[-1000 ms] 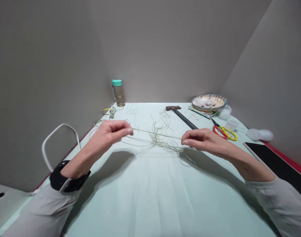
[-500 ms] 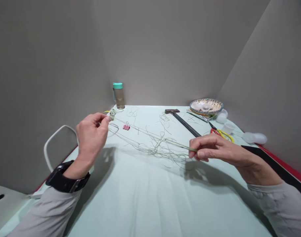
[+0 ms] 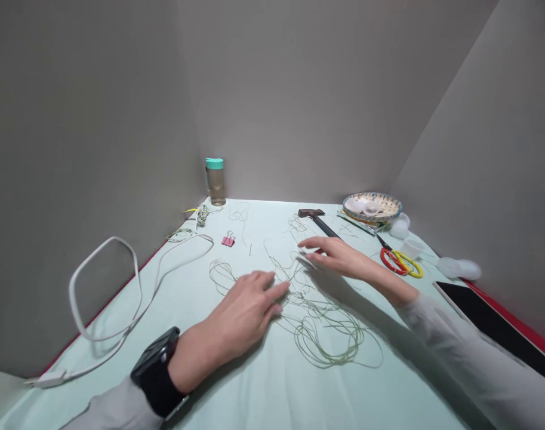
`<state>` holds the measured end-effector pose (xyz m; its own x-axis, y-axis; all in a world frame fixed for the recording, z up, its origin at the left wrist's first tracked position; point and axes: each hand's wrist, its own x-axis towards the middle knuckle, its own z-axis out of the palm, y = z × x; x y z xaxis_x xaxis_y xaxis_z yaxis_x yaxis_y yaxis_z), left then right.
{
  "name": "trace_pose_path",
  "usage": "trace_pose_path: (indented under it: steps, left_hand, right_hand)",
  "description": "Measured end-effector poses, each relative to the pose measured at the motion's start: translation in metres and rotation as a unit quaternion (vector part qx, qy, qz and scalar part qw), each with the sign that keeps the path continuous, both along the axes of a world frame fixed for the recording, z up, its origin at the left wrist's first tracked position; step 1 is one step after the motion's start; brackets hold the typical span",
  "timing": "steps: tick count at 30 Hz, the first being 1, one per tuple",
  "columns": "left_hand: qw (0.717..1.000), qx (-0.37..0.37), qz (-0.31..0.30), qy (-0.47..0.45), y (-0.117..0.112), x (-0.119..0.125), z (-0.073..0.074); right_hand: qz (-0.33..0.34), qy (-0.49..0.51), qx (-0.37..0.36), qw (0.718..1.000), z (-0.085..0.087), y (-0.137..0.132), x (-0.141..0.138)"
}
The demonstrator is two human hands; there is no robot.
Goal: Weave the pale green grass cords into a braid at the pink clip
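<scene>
No text, label, brand, number or sign can be read on anything in view.

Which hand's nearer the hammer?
Right. The right hand is just this side of the hammer, overlapping its handle end in view; contact unclear. The left hand is farther off, left of it and closer to the person.
</scene>
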<state>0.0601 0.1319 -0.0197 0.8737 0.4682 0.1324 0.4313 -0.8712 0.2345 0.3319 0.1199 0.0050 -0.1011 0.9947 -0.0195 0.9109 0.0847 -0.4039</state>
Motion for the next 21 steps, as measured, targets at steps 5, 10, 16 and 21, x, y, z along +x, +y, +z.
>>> trace_pose_path:
  steps: [5, 10, 16, 21]
  left_hand:
    - [0.999, -0.017, -0.028, 0.039, 0.001, -0.004, -0.005]
    - [0.999, -0.013, -0.035, 0.038, 0.003, -0.005, -0.009]
    - [0.999, 0.000, -0.040, 0.037, 0.002, -0.005, -0.012]
    - [0.999, -0.002, -0.038, 0.028, 0.002, -0.003, -0.008]
  right_hand:
    - [-0.103, -0.095, 0.031, 0.990, -0.016, 0.079, 0.004]
    - [-0.129, -0.135, 0.030, 0.982, -0.036, 0.108, -0.001]
    - [-0.078, -0.118, 0.067, 0.988, -0.042, 0.075, -0.023]
    - [-0.005, -0.022, 0.063, 0.998, -0.033, 0.022, -0.043]
